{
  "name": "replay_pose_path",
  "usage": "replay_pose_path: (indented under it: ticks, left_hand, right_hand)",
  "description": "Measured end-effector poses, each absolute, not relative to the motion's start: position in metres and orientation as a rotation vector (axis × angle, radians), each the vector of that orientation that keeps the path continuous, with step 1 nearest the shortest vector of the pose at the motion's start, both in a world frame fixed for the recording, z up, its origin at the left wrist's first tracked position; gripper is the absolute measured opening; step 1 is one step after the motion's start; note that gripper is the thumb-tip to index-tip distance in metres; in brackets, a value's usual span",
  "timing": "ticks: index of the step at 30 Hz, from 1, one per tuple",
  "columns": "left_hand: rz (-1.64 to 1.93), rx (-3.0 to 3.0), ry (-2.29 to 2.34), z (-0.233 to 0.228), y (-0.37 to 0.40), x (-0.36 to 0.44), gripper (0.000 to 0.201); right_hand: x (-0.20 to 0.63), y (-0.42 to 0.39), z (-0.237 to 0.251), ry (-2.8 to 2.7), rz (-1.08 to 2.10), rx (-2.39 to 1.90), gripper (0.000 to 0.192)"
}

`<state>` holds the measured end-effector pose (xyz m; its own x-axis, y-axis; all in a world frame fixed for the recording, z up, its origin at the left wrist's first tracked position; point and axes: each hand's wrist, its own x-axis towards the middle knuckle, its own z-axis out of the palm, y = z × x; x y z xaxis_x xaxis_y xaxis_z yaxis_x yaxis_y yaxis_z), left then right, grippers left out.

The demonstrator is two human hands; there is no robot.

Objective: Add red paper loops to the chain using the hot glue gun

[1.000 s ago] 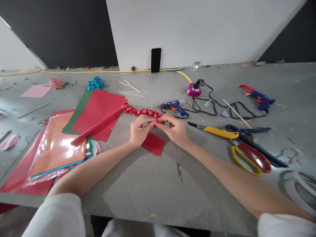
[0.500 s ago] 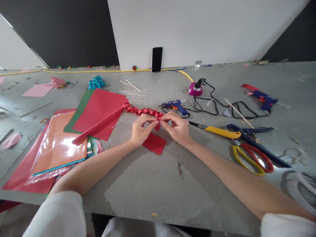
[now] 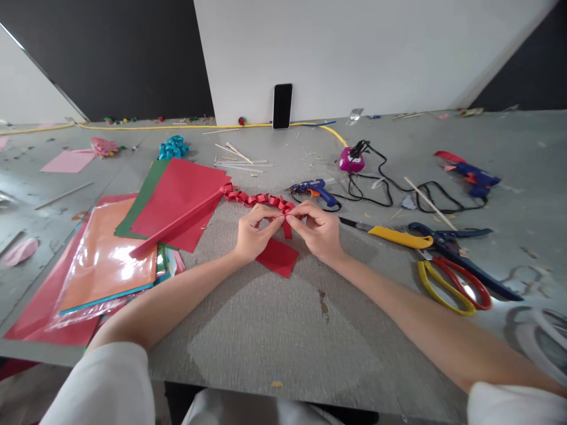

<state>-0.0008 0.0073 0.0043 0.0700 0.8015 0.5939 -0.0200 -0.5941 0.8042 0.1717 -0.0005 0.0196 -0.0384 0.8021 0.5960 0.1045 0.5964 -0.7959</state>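
Note:
A folded red paper chain (image 3: 252,199) lies across the grey table (image 3: 274,330), running from the red sheets toward my hands. My left hand (image 3: 252,233) and my right hand (image 3: 316,230) meet at the chain's near end, fingertips pinching its red strips between them. A loose strip end hangs down between the two hands. Beneath them lies a small red paper piece (image 3: 277,257). A long red strip (image 3: 177,224) extends left from the chain over the sheets.
Stacked red, green and orange paper sheets (image 3: 110,254) lie at the left. To the right are a blue glue gun (image 3: 315,190), a yellow utility knife (image 3: 394,236), blue scissors (image 3: 460,251) and red-yellow scissors (image 3: 452,283). A phone (image 3: 282,106) leans on the back wall.
My hands have shifted slightly along the chain's end, and a red strip end now hangs down between them. The view has tilted a little.

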Motion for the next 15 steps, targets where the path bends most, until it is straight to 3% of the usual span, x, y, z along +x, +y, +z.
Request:
replay_pose_path:
  ticks: [8, 15]
  left_hand:
    - [1.546, 1.718, 0.858, 0.002, 0.006, -0.002, 0.020]
    - [1.915, 1.769, 0.840, 0.026, 0.004, -0.001, 0.027]
  right_hand:
    - [0.172, 0.001, 0.019, -1.486, 0.671, -0.844, 0.014]
    - [0.178, 0.010, 0.013, -1.454, 0.652, -1.013, 0.034]
